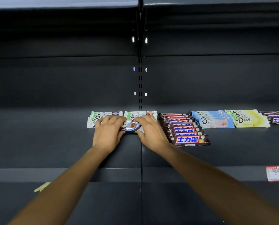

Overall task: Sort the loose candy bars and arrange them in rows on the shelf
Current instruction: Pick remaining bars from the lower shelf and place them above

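Dark grey metal is what the shelf (216, 156) is made of, and most of the frame is filled by it. Candy bars are laid in rows along its back, across the middle of the frame. A long row of brown bars (188, 132) is seen just right of the centre, each bar lapped over the one behind. Further right, a blue row (213, 120) and a yellow row (247, 119) are set side by side. At the centre, a left white row (106, 114) and a right white row (140, 113) are partly hidden by the hands.

The left hand (108, 132) and the right hand (153, 133) are stretched out to the centre of the frame. One white bar (133, 125) is held between them, just in front of the two white rows. Its long side is pointed left to right across the frame, the same way as the bars behind it. One end is covered by each hand, so neither hand is nearer.

On each hand the fingers (112, 119) are curled over the top of the bar, close together. A thumb is tucked at the near edge, so the bar is pinched at both ends. Whether it is resting on the shelf or lifted cannot be told. Only a small push toward the back seems to be needed, but which white row it is meant for cannot be told.

A red and white price tag (277, 173) is stuck at the lower right.
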A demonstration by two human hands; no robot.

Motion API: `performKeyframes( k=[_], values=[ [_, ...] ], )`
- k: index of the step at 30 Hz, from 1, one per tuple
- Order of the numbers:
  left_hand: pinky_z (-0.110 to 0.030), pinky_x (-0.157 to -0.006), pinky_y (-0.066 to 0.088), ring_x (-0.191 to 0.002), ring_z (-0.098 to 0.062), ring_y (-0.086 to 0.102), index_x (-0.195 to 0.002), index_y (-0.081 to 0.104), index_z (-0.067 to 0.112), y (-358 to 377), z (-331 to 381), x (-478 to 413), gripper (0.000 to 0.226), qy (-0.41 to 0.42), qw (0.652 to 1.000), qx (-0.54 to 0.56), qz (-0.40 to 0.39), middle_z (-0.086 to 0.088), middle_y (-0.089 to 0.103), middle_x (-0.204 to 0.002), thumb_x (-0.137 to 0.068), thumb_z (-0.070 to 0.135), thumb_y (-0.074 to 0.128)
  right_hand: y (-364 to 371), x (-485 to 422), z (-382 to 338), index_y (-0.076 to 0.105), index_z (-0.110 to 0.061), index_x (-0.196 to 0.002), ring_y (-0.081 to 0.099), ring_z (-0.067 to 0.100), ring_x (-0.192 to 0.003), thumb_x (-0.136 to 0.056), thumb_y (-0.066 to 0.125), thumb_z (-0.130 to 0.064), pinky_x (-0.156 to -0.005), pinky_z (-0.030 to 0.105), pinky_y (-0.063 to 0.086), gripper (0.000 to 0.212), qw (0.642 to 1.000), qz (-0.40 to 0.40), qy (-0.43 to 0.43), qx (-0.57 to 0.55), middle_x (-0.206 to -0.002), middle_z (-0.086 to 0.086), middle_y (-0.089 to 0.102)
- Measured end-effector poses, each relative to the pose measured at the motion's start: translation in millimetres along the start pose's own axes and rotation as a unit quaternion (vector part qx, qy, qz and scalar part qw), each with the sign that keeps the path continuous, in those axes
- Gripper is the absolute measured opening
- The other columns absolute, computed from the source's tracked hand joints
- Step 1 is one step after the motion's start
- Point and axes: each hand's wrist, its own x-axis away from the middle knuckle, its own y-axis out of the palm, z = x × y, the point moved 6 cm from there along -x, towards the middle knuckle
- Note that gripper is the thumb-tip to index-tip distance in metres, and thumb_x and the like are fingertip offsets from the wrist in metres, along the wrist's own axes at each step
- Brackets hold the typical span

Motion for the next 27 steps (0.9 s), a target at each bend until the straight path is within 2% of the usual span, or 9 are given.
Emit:
performKeyframes(
  k=[6, 11, 15, 21, 27],
  values=[
    [-0.042, -0.095, 0.031, -0.121, -0.023, 0.041, -0.125, 0.054, 0.026, 12, -44, -4, 0.039, -0.040, 0.999, -0.004, -0.025, 0.006, 0.056, -0.124, -0.087, 0.026, 0.062, 20, -17, -4, 0.047, -0.014, -0.135, 0.036, 0.019, -0.128, -0.090, 0.049, -0.007, -0.107, 0.024, 0.024, 0.046, 1.000, -0.028, 0.006, 0.003, -0.139, 0.001, 0.046],
    [-0.044, -0.098, 0.029, -0.121, -0.025, 0.039, -0.127, 0.052, 0.022, 20, -76, -5, 0.040, -0.101, 0.994, -0.010, -0.033, 0.002, 0.054, -0.129, -0.088, 0.023, 0.060, 34, -27, -2, 0.048, -0.016, -0.134, 0.036, 0.018, -0.128, -0.090, 0.051, -0.011, -0.107, 0.026, 0.026, 0.044, 0.999, -0.033, 0.011, 0.016, -0.138, -0.001, 0.048],
    [-0.043, -0.101, 0.026, -0.122, -0.023, 0.037, -0.130, 0.048, 0.025, 28, -96, -8, 0.041, -0.138, 0.988, -0.032, -0.060, 0.004, 0.051, -0.131, -0.090, 0.023, 0.055, 43, -34, -5, 0.050, -0.014, -0.133, 0.036, 0.018, -0.125, -0.090, 0.051, -0.010, -0.105, 0.022, 0.024, 0.043, 0.999, -0.036, 0.007, 0.024, -0.136, -0.001, 0.050],
    [-0.041, -0.094, 0.033, -0.119, -0.023, 0.038, -0.127, 0.053, 0.025, 42, -105, -13, 0.048, -0.156, 0.986, 0.031, -0.058, 0.004, 0.055, -0.127, -0.083, 0.006, 0.052, 59, -49, -12, 0.055, -0.013, -0.128, 0.039, 0.020, -0.122, -0.088, 0.055, -0.012, -0.104, 0.029, 0.031, 0.040, 0.999, -0.024, 0.000, 0.031, -0.129, -0.001, 0.055],
    [-0.039, -0.097, 0.034, -0.119, -0.024, 0.040, -0.128, 0.055, 0.022, 49, -105, -16, 0.051, -0.132, 0.988, 0.052, -0.055, 0.002, 0.056, -0.128, -0.082, 0.002, 0.048, 77, -61, -27, 0.060, -0.014, -0.122, 0.043, 0.023, -0.119, -0.084, 0.060, -0.013, -0.102, 0.038, 0.035, 0.038, 0.999, -0.018, -0.024, 0.043, -0.123, 0.000, 0.059]
  ],
)
